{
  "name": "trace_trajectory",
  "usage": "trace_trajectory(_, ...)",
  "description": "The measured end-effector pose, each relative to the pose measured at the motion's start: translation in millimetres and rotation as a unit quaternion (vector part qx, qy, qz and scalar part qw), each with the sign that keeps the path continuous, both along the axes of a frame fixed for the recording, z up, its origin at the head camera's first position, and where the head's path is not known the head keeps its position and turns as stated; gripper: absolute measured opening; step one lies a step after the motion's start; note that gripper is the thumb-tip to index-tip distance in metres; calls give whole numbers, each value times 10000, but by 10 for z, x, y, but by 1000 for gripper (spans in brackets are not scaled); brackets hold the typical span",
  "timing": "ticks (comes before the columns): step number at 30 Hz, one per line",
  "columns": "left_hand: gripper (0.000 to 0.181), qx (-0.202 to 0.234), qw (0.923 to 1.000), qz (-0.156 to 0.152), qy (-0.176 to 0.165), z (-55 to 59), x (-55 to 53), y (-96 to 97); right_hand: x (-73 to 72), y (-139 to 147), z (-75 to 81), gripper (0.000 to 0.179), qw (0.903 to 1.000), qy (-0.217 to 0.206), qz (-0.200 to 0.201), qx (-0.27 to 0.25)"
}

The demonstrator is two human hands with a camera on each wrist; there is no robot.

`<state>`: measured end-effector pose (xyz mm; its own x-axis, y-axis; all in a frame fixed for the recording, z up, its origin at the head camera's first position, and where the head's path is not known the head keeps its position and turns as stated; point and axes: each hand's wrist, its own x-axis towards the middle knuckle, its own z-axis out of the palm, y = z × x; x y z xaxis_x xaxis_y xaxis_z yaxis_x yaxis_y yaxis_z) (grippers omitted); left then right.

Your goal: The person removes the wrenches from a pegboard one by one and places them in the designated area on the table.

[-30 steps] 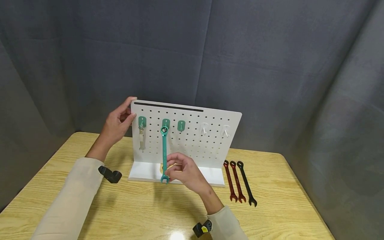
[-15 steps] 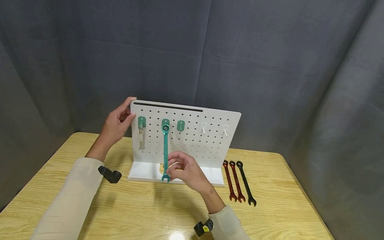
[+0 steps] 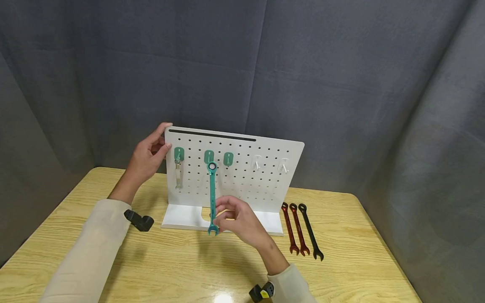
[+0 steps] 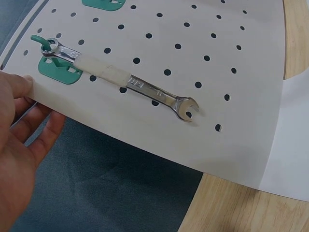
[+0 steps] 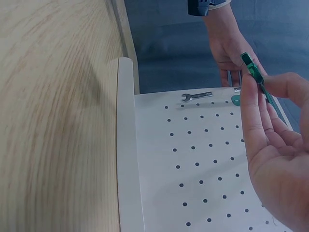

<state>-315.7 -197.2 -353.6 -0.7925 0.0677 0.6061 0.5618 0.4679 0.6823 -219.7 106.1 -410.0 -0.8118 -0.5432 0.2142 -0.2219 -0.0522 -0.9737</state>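
Note:
My right hand [image 3: 242,221] pinches a green combination wrench [image 3: 212,189] near its open-jaw end. The wrench stands nearly upright in front of the white pegboard [image 3: 235,187], its ring end just below the middle-left green hook [image 3: 209,156] and apart from it, as far as the head view shows. With thumb in front and fingers behind, my left hand [image 3: 147,155] grips the board's upper left edge. A silver wrench [image 4: 108,72] with a pale wrap hangs by its ring on the leftmost green hook [image 4: 60,70].
Another green hook [image 3: 228,158] and two clear hooks [image 3: 257,161] are fitted further right on the board. On the wooden table [image 3: 159,261], right of the board, lie two red wrenches [image 3: 299,231] and a black wrench [image 3: 311,233]. A dark curtain [image 3: 242,63] stands behind.
The green wrench first rose slightly with its ring before the second hook, then came down and to the right with my right hand. My left hand keeps its place on the board.

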Motion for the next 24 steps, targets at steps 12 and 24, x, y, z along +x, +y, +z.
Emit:
trace_trajectory(12,59,-7,9999,-29,102,-2,-13,11,88,284,-119,34,9998,-97,-138,138)
trace_trajectory(24,60,154,9997,-175,63,22,-4,-25,188,653,-234,32,9986,-145,-232,460)
